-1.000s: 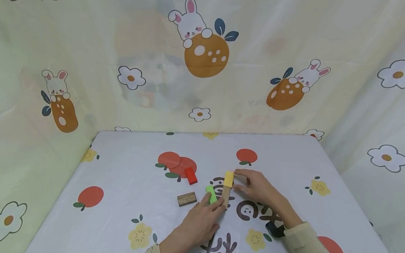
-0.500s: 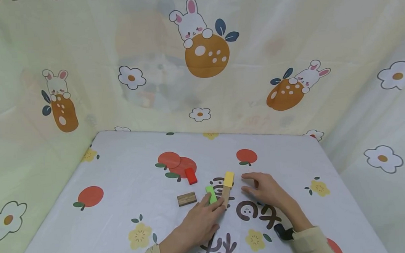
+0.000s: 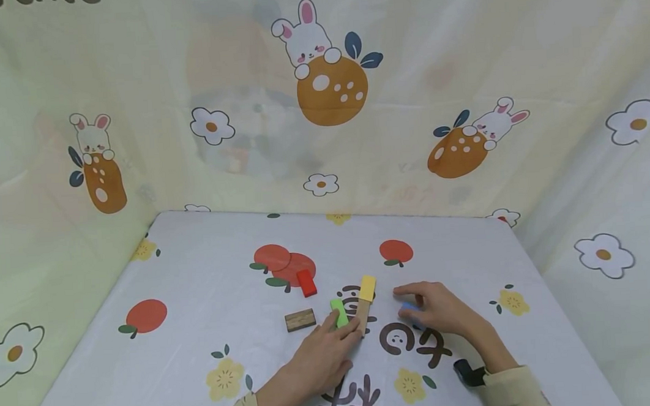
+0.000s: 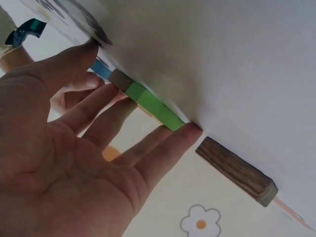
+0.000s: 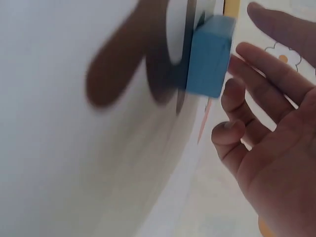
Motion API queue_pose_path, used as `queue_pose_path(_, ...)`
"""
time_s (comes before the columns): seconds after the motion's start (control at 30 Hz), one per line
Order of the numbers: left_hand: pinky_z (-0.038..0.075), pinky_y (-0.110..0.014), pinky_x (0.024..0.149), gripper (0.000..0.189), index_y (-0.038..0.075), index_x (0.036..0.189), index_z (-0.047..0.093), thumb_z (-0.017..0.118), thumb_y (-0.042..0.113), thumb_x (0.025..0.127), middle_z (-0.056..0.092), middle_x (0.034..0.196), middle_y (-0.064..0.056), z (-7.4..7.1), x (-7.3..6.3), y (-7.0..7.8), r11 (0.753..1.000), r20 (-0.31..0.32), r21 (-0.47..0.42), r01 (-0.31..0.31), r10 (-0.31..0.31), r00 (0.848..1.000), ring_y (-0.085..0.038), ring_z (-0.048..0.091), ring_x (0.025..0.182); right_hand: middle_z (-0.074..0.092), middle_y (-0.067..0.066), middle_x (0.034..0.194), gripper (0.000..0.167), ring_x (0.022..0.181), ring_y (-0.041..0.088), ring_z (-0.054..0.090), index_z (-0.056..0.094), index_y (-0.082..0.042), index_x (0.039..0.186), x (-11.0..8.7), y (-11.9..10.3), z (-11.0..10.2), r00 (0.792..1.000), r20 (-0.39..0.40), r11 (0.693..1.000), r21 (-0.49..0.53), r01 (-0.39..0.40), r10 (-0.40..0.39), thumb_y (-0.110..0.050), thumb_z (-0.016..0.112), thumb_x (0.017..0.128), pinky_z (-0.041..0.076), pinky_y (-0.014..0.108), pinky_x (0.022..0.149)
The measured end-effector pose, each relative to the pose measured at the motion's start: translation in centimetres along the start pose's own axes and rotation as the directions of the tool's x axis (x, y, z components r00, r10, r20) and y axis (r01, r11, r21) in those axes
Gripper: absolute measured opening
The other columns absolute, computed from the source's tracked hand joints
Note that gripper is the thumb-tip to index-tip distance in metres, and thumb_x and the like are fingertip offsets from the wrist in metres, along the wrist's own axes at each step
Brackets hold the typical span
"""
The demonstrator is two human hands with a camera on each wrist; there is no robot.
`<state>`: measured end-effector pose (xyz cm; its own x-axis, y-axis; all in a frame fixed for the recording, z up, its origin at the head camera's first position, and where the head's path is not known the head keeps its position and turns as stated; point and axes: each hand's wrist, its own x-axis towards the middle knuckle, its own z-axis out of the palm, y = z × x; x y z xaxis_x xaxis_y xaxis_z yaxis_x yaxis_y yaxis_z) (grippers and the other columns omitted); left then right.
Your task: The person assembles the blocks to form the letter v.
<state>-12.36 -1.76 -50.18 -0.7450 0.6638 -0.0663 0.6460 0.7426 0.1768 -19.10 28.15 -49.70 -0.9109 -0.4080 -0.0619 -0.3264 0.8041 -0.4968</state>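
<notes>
My left hand point(image 3: 318, 358) rests with extended fingers on a green block point(image 3: 339, 312) and a pale wooden block point(image 3: 363, 315) beside it. In the left wrist view, fingertips touch the green block point(image 4: 157, 107). A yellow block point(image 3: 367, 288) meets the far end of the pale one. Further right, my right hand point(image 3: 446, 308) hovers around a blue block point(image 3: 411, 312), partly covered by it in the head view. From the right wrist, the blue block point(image 5: 211, 59) lies on the cloth close to the fingertips; no grip on it is visible.
A dark brown wooden block point(image 3: 300, 319) lies left of the green one. Behind it is a red block point(image 3: 306, 283), on a printed fruit. The white printed tablecloth point(image 3: 210, 319) covers the table, and a printed curtain point(image 3: 246, 164) hangs behind.
My right hand has drawn away from the yellow block, rightward and slightly nearer, to the blue block, which now shows beneath it. The left hand has stayed put.
</notes>
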Motion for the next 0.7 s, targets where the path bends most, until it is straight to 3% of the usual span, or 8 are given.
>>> queue_pose_path(0.2,0.054,-0.045,0.114,0.063,0.029,0.155,0.053,0.077,0.034,0.097,0.047,0.167,0.009,-0.1,0.0,0.1,1.0,0.017,-0.012,0.016,-0.015,1.0,-0.035,0.044,0.156,0.074,0.001,0.133,0.06,0.087,0.011,0.052,0.068,-0.016,0.142,-0.6,0.4,-1.0,0.996,0.085,0.999,0.034,0.025,-0.028,-0.027,0.088,0.086,0.045,0.02,0.07)
queue_pose_path(0.47,0.055,-0.044,0.113,0.065,0.029,0.156,0.053,0.078,0.034,0.096,0.047,0.167,0.009,0.0,0.0,0.2,1.0,0.015,-0.018,0.012,-0.011,1.0,-0.035,0.045,0.155,0.065,-0.006,0.105,0.07,0.093,0.014,0.05,0.067,-0.029,0.144,-1.3,0.6,-1.8,0.981,0.193,0.998,0.047,-0.036,0.027,-0.035,0.093,0.08,0.042,0.022,0.071)
queue_pose_path(0.7,0.055,-0.045,0.113,0.065,0.029,0.156,0.053,0.078,0.034,0.096,0.048,0.167,0.009,-0.1,0.1,0.0,1.0,0.012,-0.019,0.013,-0.012,1.0,-0.035,0.045,0.156,0.064,-0.003,0.112,0.075,0.096,0.017,0.05,0.063,-0.027,0.148,-1.6,1.0,-2.4,0.97,0.243,0.995,0.096,-0.015,-0.009,-0.024,0.093,0.08,0.044,0.022,0.072)
